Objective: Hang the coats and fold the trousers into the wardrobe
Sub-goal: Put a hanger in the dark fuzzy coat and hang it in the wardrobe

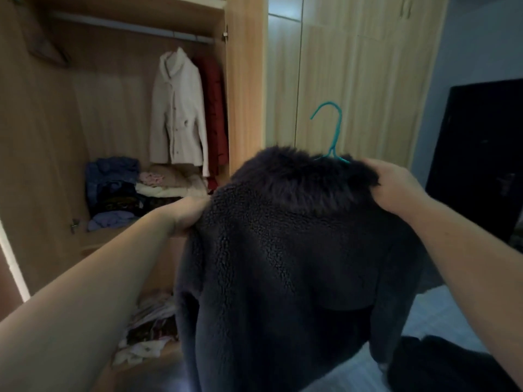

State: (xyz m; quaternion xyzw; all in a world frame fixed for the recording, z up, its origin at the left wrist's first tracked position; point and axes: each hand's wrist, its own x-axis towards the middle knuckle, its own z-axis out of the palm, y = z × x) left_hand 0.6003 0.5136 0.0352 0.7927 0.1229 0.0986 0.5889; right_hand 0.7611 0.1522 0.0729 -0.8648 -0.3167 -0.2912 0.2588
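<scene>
Now left hand and right hand clenched on dark fleece coat, teal hanger hook poking up above collar, open wardrobe beyond

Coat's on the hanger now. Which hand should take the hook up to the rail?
Right, probably. The right hand grips the coat collar just beside the teal hanger hook; the left hand holds the far shoulder, supporting the coat toward the rail.
</scene>
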